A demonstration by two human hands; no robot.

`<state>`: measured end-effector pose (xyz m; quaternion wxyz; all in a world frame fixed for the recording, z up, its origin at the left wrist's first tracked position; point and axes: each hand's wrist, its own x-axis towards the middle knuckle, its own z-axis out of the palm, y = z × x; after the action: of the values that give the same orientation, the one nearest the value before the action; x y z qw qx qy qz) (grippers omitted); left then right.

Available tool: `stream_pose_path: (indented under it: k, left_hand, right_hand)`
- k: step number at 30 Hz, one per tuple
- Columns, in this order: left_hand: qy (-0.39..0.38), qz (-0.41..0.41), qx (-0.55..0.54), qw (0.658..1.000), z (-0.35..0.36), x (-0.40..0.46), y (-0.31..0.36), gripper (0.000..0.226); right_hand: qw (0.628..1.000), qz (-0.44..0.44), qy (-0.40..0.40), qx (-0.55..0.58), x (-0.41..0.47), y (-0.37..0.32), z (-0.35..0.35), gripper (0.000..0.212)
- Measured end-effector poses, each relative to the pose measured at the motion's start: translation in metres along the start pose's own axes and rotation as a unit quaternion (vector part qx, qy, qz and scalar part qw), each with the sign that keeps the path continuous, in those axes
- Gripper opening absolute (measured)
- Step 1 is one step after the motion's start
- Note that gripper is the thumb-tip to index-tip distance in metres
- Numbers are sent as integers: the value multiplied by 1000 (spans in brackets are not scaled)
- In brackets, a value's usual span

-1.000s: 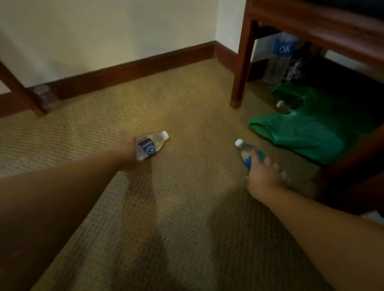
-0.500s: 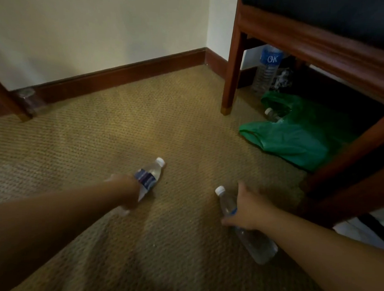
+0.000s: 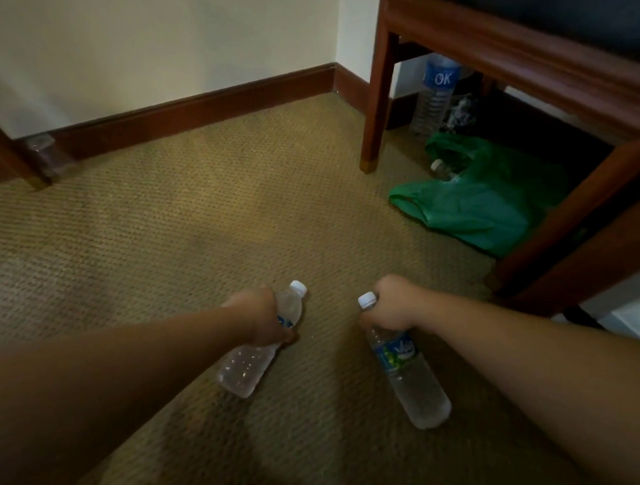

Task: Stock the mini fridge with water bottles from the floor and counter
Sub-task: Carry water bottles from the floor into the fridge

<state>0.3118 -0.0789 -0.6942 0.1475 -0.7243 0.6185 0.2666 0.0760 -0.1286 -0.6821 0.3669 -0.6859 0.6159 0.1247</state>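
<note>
Left hand [image 3: 259, 318] gripped small bottle [image 3: 256, 352] around middle, cap pointing away, base toward person. Right hand [image 3: 394, 304] gripped long bottle [image 3: 405, 368] at neck, just behind white cap; body trailed back under forearm. Both bottles lay tilted, low over carpet [image 3: 203, 220]; contact with carpet unclear. Beyond right hand, green bag [image 3: 476, 204] lay under wooden bench [image 3: 499, 49], third bottle's cap [image 3: 438, 165] poking from it. Farther back, tall bottle [image 3: 434, 95] marked OK stood upright by bench leg [image 3: 376, 99], near wall.
</note>
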Motion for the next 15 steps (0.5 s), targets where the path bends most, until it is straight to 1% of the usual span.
stream_pose_path:
  k: [2, 4, 5, 7, 11, 13, 15]
  left_hand:
    - [31, 24, -47, 998, -2, -2, 1, 70]
    - [51, 80, -118, 988, -12, -11, 10, 66]
    - [51, 111, -145, 982, -21, -18, 17, 64]
    - [48, 170, -169, 970, -40, -33, 36, 61]
    - [39, 261, -172, 949, -73, -63, 78, 57]
    - [56, 301, -171, 937, -83, -80, 98, 59]
    - [73, 333, -178, 923, -91, -99, 116, 58]
  right_hand:
    - [999, -25, 1, 20, -19, 8, -20, 43]
    - [997, -66, 5, 51, -44, 19, -37, 26]
    - [994, -91, 8, 54, -59, 24, -45, 23]
    - [990, -140, 16, 28, -89, 34, -57, 23]
    - [979, -200, 39, -18, -144, 47, -79, 28]
    - [978, -201, 53, -19, -169, 51, -94, 32]
    - [980, -189, 67, 6, -194, 56, -113, 33]
